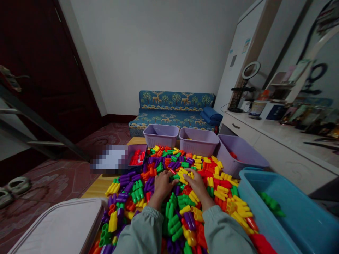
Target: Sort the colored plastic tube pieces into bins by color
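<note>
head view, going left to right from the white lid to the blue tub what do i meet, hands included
White lid → small dark box → left hand → right hand → blue tub

No txt/nos. I can read: sticker (246,46) on tall white cabinet (230,83) & side of blue-and-white box (274,112) both too blurry.

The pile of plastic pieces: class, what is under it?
A wooden table, seen bare along the left. The pile covers the tabletop beneath it, so whether anything else lies under there cannot be told.
</note>
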### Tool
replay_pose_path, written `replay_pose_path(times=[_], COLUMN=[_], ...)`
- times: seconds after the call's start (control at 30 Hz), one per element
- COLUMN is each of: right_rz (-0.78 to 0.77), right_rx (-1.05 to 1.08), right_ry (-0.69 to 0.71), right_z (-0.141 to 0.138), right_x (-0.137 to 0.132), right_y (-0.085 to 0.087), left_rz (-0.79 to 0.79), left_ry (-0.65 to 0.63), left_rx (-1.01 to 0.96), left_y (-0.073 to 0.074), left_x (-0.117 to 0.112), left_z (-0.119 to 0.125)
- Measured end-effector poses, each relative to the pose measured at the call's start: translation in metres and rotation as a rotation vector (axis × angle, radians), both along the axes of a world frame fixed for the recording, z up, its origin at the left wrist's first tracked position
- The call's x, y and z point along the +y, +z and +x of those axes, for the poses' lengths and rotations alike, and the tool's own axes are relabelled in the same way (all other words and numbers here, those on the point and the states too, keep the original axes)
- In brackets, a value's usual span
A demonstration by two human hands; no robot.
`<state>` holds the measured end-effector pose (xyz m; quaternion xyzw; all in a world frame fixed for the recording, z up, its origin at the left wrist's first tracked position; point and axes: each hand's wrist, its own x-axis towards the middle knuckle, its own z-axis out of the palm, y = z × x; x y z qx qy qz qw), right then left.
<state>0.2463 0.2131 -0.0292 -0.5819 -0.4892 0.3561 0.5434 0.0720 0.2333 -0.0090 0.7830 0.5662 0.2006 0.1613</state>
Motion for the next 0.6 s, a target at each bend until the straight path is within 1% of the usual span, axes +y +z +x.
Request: replay_pose_path(times=[0.13, 0.27, 0.37, 0.5, 0.6], right_rz=[0.016, 0.056, 0.061, -0.037, -0.104], right_rx=[0.006, -0.073, -0.095, -0.186, -0.272], right_ry=[0.073, 0.08, 0.081, -0.002, -0.056], right_z=[-0.002, -0.004, -0.004, -0.005, -0.005], right_x=[-0.001, -0.003, -0.004, -0.001, 0.005], right_y=[0.005, 0.009, 0.009, 0.005, 0.003], left_rz=[-0.007, -0.023, -0.011, 0.037, 0.15], left_ry=[0.008, 0.051, 0.053, 0.023, -0.001], left_rx=[-0.043, -0.106, -0.132, -0.146, -0.158], left_y=[-0.003, -0.007, -0.008, -0.001, 0.011], left_x=[0.001, 0.004, 0.004, 0.0, -0.006], left_z=[0.0, 0.0, 0.0, 0.001, 0.005])
